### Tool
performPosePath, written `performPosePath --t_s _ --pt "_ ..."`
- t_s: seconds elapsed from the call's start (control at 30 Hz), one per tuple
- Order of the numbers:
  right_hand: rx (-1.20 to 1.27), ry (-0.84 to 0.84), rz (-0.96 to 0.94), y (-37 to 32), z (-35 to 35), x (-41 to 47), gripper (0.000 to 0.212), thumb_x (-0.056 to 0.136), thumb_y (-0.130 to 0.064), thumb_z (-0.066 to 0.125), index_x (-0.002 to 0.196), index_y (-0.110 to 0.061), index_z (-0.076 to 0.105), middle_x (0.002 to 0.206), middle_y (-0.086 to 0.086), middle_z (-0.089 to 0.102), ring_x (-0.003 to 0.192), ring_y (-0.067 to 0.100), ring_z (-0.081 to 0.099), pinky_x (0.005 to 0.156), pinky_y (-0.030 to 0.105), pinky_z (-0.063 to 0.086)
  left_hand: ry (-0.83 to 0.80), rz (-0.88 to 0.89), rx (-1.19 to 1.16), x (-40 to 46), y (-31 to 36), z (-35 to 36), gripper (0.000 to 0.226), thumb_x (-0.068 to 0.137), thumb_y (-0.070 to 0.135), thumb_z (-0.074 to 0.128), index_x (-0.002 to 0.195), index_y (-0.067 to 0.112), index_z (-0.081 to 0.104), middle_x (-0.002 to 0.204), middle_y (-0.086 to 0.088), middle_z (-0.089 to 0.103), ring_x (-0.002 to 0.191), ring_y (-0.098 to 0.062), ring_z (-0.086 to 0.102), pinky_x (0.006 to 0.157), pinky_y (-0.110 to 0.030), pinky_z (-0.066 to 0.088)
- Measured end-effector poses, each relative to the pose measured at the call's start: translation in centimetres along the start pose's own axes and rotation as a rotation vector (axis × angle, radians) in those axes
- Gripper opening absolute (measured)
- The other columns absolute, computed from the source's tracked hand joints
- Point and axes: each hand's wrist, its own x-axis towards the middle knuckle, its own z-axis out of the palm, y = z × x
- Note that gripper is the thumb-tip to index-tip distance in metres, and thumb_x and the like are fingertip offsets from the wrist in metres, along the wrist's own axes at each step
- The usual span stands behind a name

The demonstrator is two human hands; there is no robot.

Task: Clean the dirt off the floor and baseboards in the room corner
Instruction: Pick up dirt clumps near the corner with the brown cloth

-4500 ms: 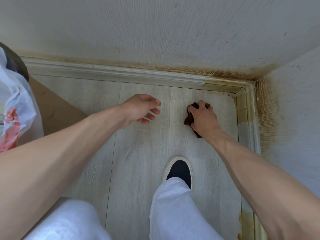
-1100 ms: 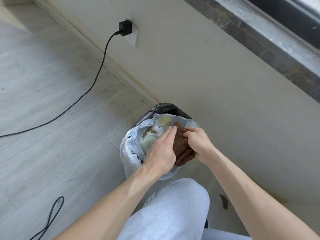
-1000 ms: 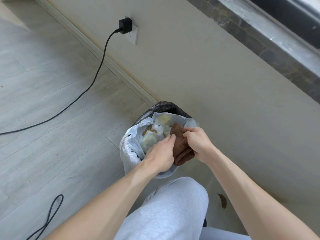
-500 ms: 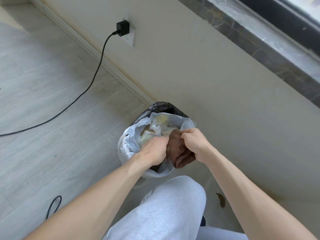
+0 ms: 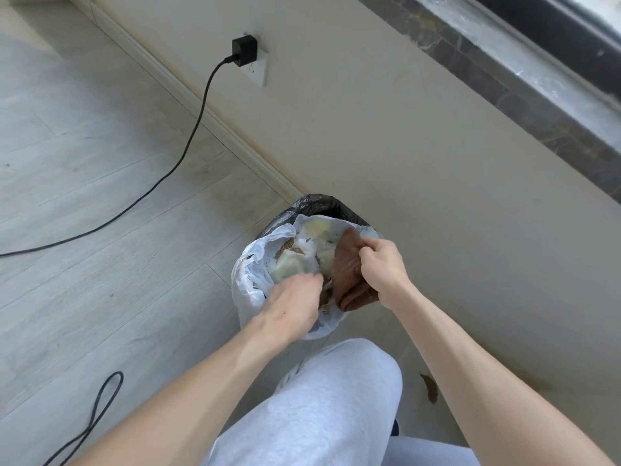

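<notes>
Presently, in the head view:

1. Right hand (image 5: 381,269): fingers pinched tight on the upper fold of a brown cloth (image 5: 346,274), holding it over the mouth of a waste bin.
2. Brown cloth: crumpled, hanging in folds from the right hand, its lower end level with the near rim of the bin.
3. Left hand (image 5: 290,306): back of the hand toward the camera, fingers curled down beside the lower part of the cloth; its fingertips are hidden, so whether it grips the cloth or only brushes it cannot be told.
4. Waste bin (image 5: 314,205): lined with a black bag, a white plastic bag (image 5: 250,277) laid inside and spilling over the near rim; pale waste and brown granular dirt (image 5: 287,248) lie in it.
5. Bin position: on the floor (image 5: 111,183), just beside the wall (image 5: 386,136) and the end of the visible baseboard (image 5: 208,112).
6. Floor: pale grey wood-look planks with a few small dark specks.
7. Brown stain (image 5: 430,388): low on the wall, near the person's right forearm.
8. Wall socket (image 5: 257,68): carries a black plug adapter (image 5: 243,53); a black cable (image 5: 188,142) runs from it across the floor to the left edge. A second loop of cable (image 5: 100,405) lies at lower left.
9. Dark stone sill (image 5: 504,75): runs along the top of the wall at upper right.
10. Knee in light grey trousers (image 5: 329,405): bottom centre, below the bin.
</notes>
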Motion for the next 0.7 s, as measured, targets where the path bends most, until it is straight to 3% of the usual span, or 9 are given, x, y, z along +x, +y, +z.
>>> performPosePath --t_s 0.1,0.17,0.27,0.33,0.4,0.5,0.6,0.67,0.7 --pt "0.036 0.022 -0.003 -0.2 0.2 0.4 0.040 0.078 -0.022 0.038 0.090 -0.026 0.076 0.082 0.009 0.077 0.083 0.034 0.074 0.077 0.057 0.062 0.219 0.057 -0.147 0.4 0.7 -0.1 0.078 0.085 -0.013 0.035 0.156 0.020 0.037 0.160 0.004 0.042 0.144 -0.022 0.043 0.112 -0.043 0.043" --pt "0.062 0.053 -0.009 -0.5 0.4 0.5 0.040 0.078 -0.020 0.039 0.090 -0.024 0.077 0.082 0.008 0.077 0.085 0.034 0.074 0.076 0.056 0.063 0.120 0.084 -0.135 0.8 1.1 0.1 0.082 0.086 -0.011 0.038 0.160 0.022 0.031 0.166 0.003 0.032 0.145 -0.023 0.042 0.113 -0.042 0.042" --pt "0.066 0.068 0.004 -0.6 0.2 0.5 0.040 0.088 -0.011 0.038 0.090 -0.024 0.076 0.083 0.011 0.077 0.085 0.033 0.074 0.077 0.052 0.064 -0.014 -0.065 0.041 0.8 0.6 -0.2 0.055 0.083 -0.009 0.041 0.128 0.017 0.059 0.127 -0.013 0.067 0.109 -0.039 0.064 0.083 -0.044 0.053" --pt "0.070 0.081 0.006 -0.3 0.0 0.9 0.038 0.086 -0.013 0.038 0.089 -0.020 0.076 0.084 0.014 0.076 0.085 0.036 0.074 0.078 0.054 0.063 0.171 -0.032 -0.056 1.1 0.4 -0.2 0.070 0.084 -0.011 0.037 0.145 0.019 0.049 0.135 -0.007 0.063 0.120 -0.035 0.059 0.091 -0.043 0.050" --pt "0.079 0.084 0.004 -0.4 0.2 0.8 0.037 0.082 -0.015 0.039 0.088 -0.017 0.076 0.084 0.015 0.076 0.087 0.038 0.073 0.078 0.054 0.062 0.157 0.056 -0.102 1.4 0.6 0.2 0.078 0.087 -0.012 0.037 0.157 0.021 0.037 0.154 0.002 0.049 0.141 -0.025 0.046 0.108 -0.038 0.042" --pt "0.093 0.086 0.031 0.0 0.1 0.7 0.039 0.077 -0.017 0.038 0.085 -0.017 0.076 0.076 0.008 0.074 0.087 0.041 0.073 0.079 0.055 0.063 0.002 -0.041 -0.001 1.7 0.3 0.2 0.049 0.088 -0.006 0.040 0.123 0.020 0.062 0.115 -0.008 0.067 0.117 -0.037 0.063 0.083 -0.041 0.050" --pt "0.114 0.063 0.043 0.2 -0.1 1.0 0.040 0.075 -0.017 0.037 0.091 -0.007 0.072 0.071 0.010 0.066 0.077 0.043 0.071 0.073 0.063 0.061 0.245 -0.006 -0.115 2.0 0.7 -0.3 0.074 0.089 -0.012 0.035 0.155 0.022 0.041 0.150 -0.005 0.053 0.138 -0.030 0.047 0.107 -0.043 0.044" --pt "0.143 0.043 0.048 0.4 0.2 1.2 0.037 0.079 -0.015 0.039 0.091 -0.005 0.072 0.073 0.011 0.068 0.070 0.033 0.068 0.071 0.058 0.061 0.173 0.090 -0.089 2.2 1.0 0.1 0.078 0.089 -0.011 0.038 0.160 0.022 0.032 0.162 0.000 0.039 0.150 -0.023 0.034 0.119 -0.040 0.033" --pt "0.138 0.043 0.045 0.5 0.3 1.1 0.037 0.079 -0.014 0.039 0.090 -0.006 0.073 0.073 0.010 0.068 0.070 0.031 0.067 0.068 0.050 0.061 0.085 0.081 -0.050 2.3 0.9 0.3 0.070 0.088 -0.008 0.039 0.151 0.023 0.045 0.153 -0.003 0.050 0.146 -0.028 0.041 0.114 -0.043 0.038"
